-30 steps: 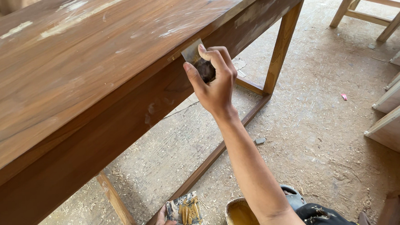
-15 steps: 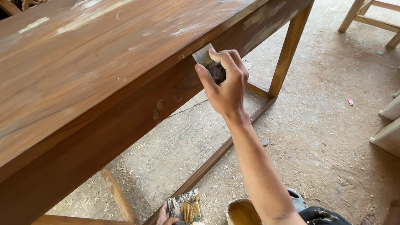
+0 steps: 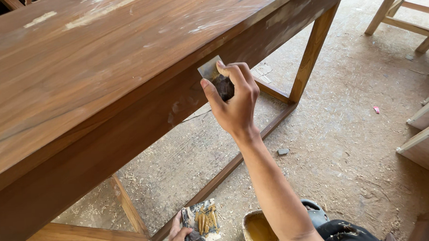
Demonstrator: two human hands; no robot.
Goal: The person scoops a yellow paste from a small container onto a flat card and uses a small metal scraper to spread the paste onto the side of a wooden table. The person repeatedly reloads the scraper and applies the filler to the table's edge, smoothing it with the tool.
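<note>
Bare hands [image 3: 233,102] and forearms — no sleeves, no gloves — dark trousers below.

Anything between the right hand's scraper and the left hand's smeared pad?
Head view: only the table's lower rail and sawdust floor lie between the scraper, in the right hand, and the pad, in the left hand.

One wooden table [image 3: 99,77], two putty scrapers [image 3: 211,71] [image 3: 201,223], one paste-filled container [image 3: 259,230], two hands [image 3: 233,105] [image 3: 177,240].

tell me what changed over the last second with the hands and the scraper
The right hand slid the scraper a short way along the table's side rail, away from the far leg, blade still pressed to the wood. The left hand stayed low, holding the smeared board beside the bucket.
</note>
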